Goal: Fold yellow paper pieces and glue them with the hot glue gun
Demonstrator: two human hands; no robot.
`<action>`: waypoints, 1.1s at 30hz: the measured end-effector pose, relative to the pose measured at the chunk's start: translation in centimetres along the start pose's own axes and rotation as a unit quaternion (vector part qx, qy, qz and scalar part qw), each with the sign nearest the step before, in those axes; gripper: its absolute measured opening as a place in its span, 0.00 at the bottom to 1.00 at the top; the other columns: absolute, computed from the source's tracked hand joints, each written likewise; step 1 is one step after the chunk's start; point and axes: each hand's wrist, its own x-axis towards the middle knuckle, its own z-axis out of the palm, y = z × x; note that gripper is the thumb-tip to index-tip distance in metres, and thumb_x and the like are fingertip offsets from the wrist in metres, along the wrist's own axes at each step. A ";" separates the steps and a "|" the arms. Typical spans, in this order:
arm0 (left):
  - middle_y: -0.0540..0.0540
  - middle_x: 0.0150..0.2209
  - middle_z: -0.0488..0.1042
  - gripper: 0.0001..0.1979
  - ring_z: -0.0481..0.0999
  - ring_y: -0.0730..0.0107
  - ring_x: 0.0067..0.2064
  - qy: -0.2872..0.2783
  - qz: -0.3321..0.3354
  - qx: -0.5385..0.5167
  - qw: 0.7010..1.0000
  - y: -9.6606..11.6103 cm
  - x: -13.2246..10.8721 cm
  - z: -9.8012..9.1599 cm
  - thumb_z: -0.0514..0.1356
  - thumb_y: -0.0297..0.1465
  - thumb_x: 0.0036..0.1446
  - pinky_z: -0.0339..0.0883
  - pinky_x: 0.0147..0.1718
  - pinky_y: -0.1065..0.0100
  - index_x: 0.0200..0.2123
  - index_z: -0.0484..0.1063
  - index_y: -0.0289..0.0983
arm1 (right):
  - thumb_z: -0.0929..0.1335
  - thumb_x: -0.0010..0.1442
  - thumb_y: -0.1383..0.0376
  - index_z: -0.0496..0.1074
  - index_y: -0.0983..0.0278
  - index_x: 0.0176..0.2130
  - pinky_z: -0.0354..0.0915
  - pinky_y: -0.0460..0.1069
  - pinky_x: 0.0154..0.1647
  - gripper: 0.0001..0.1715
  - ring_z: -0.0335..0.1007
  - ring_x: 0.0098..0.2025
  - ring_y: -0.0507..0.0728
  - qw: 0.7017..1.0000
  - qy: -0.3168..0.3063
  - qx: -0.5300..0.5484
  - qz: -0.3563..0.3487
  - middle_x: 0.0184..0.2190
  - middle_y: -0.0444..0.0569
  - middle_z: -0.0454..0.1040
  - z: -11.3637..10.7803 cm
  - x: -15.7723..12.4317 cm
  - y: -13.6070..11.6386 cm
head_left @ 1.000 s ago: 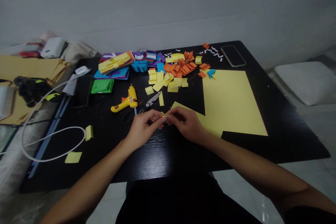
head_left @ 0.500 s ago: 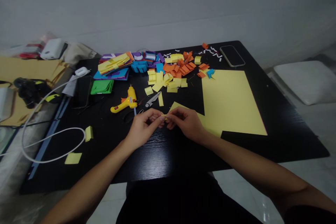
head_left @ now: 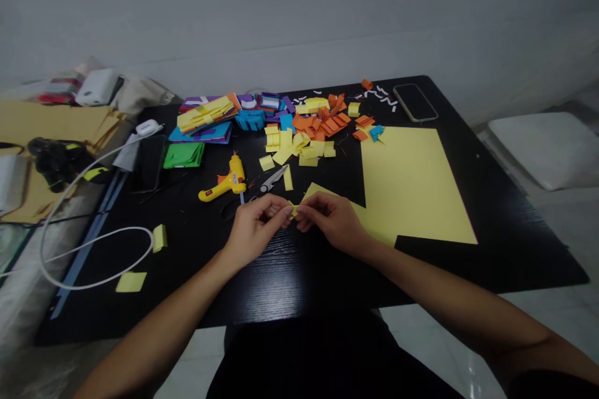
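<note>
Between my two hands is a small piece of yellow paper (head_left: 294, 209), pinched from both sides just above the black table. My left hand (head_left: 256, 224) grips its left end between thumb and fingers. On the other end, the thumb and fingers of my right hand (head_left: 332, 219) are closed; part of the piece is hidden by the fingertips. Scissors (head_left: 273, 181) lie just beyond my left hand, their handles partly covered. A yellow glue gun (head_left: 229, 181) rests to their left. Large yellow paper sheets (head_left: 414, 181) spread out beside and beyond my right hand.
Cut yellow pieces (head_left: 304, 148) and orange pieces (head_left: 327, 121) pile at the back. Green folded paper (head_left: 184, 154), a stack of coloured strips (head_left: 206, 115) and a dark phone (head_left: 150, 162) lie left. Another phone (head_left: 414, 103) is back right. A white cable (head_left: 93, 287) loops over the left edge.
The small yellow paper has turned between my fingertips, so more of its face shows. Both hands stay in nearly the same place; the view has shifted very slightly.
</note>
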 end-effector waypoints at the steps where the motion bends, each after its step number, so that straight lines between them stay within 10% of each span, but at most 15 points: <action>1: 0.49 0.27 0.79 0.07 0.79 0.74 0.28 0.001 0.003 0.001 1.000 0.0 0.0 0.0 0.64 0.33 0.65 0.72 0.30 0.74 0.37 0.78 0.34 | 0.76 0.58 0.48 0.77 0.64 0.34 0.78 0.50 0.33 0.21 0.80 0.27 0.54 1.000 0.003 -0.001 -0.002 0.26 0.46 0.81 0.0 0.0 0.0; 11: 0.46 0.37 0.81 0.07 0.80 0.69 0.37 0.005 0.068 0.077 0.995 -0.6 0.1 -0.5 0.64 0.33 0.67 0.72 0.36 0.69 0.41 0.82 0.38 | 0.76 0.59 0.50 0.78 0.63 0.37 0.78 0.52 0.40 0.19 0.81 0.33 0.55 1.000 -0.013 0.009 -0.007 0.31 0.47 0.82 -0.2 0.3 -0.4; 33: 0.47 0.35 0.81 0.16 0.82 0.70 0.34 0.072 -0.057 -0.129 0.987 -0.5 0.3 0.7 0.72 0.34 0.54 0.80 0.38 0.67 0.43 0.74 0.36 | 0.77 0.59 0.56 0.82 0.59 0.40 0.78 0.56 0.49 0.12 0.82 0.44 0.59 0.990 0.070 -0.092 -0.084 0.41 0.49 0.84 -0.1 -0.1 -0.2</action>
